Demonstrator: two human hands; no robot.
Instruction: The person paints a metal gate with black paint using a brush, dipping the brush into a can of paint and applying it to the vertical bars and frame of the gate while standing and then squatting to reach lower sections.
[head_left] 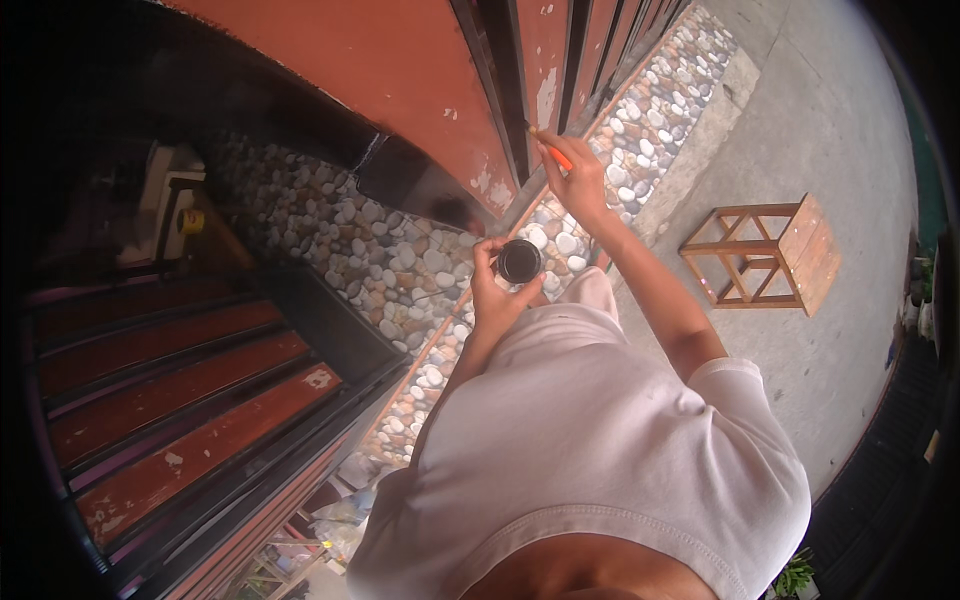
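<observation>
Person in a pale shirt (600, 430) by a red panel (350, 60), pebble strip (655, 125) running underneath toward the far right.

Right hand (577, 182): closed on a slim orange-handled tool (561, 157), probably a brush. It sits far and slightly right of the left hand (493, 292). Long axis slants from near right to far left, thin tip aimed at the dark upright bar (498, 75) beside the panel. Tip looks very near the bar; whether it touches, I can't tell from here. Right hand is the nearer to that bar, left well back from it.

Left hand: fingers and thumb curled round a small dark cup (520, 262), held close before the body, mouth up. Inside reads nearly black; dark liquid or just shadow, can't say. Cup lies near and left of the tool, well apart.

Off right, a wooden stool (812, 258) on grey concrete (700, 205).
</observation>
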